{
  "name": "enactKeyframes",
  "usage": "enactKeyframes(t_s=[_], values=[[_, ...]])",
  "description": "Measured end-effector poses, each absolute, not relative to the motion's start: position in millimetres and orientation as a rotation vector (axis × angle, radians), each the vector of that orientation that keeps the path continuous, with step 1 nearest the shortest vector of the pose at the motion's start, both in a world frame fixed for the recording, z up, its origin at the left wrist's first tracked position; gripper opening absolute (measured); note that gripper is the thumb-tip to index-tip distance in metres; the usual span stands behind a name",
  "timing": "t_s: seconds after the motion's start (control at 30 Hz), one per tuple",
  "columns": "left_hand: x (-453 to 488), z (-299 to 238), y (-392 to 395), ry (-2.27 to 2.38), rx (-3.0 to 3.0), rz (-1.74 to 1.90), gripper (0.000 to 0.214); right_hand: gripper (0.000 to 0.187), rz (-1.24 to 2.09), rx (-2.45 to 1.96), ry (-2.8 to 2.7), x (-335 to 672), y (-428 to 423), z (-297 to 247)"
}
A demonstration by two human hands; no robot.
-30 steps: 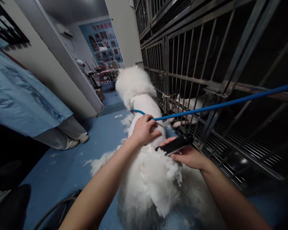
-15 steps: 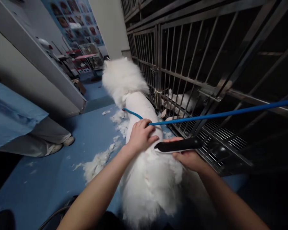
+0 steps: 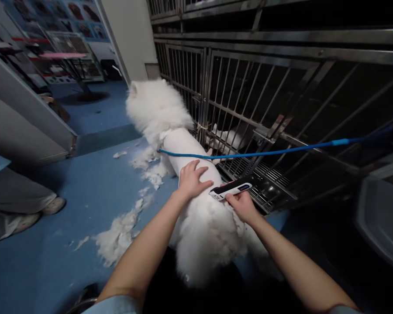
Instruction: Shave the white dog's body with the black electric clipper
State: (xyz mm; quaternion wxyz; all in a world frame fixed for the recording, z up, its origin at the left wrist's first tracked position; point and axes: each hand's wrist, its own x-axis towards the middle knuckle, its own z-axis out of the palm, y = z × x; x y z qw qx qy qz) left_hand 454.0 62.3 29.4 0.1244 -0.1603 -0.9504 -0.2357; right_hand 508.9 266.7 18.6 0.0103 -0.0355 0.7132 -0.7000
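Observation:
A fluffy white dog stands facing away from me, its back shaved short while its head, neck and rump carry long fur. My left hand lies on the shaved back with its fingers spread. In my right hand is a black and white hair clipper, its blade end at the dog's lower back where short coat meets long. A blue leash runs from the dog's chest across its back to the right, just beyond my left hand.
Barred metal cages line the right side; a white animal lies inside one. Clumps of cut fur litter the blue floor to the left. Another person's shoes show at far left. A grey plastic bin stands at right.
My view has turned right. The leash no longer passes under my left hand's fingers, which are more spread. The clipper has tilted, showing its white side and small display.

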Motion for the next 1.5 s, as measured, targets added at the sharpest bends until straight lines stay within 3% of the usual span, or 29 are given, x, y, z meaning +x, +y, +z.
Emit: enactKeyframes(t_s=[0.3,0.53,1.0,1.2,1.4,1.5], values=[[457.8,26.8,72.2,-2.759,-0.335,-0.645,0.058,0.032,-2.094,0.001,2.346,510.9,253.4,19.0],[453.5,23.0,75.2,-2.762,-0.274,-0.617,0.057,0.038,-2.172,0.051,2.398,500.9,254.2,9.3],[448.9,21.6,81.2,-2.747,-0.296,-0.617,0.055,0.030,-1.868,-0.284,2.335,494.4,267.5,20.7],[448.9,21.0,81.9,-2.726,-0.270,-0.626,0.051,0.032,-2.053,-0.116,2.415,488.6,269.0,16.8],[450.9,20.4,79.1,-2.730,-0.287,-0.617,0.052,0.031,-1.914,-0.293,2.238,495.0,267.2,9.2],[451.7,20.3,77.2,-2.718,-0.262,-0.641,0.050,0.032,-2.041,-0.229,2.271,491.1,269.0,5.4]])
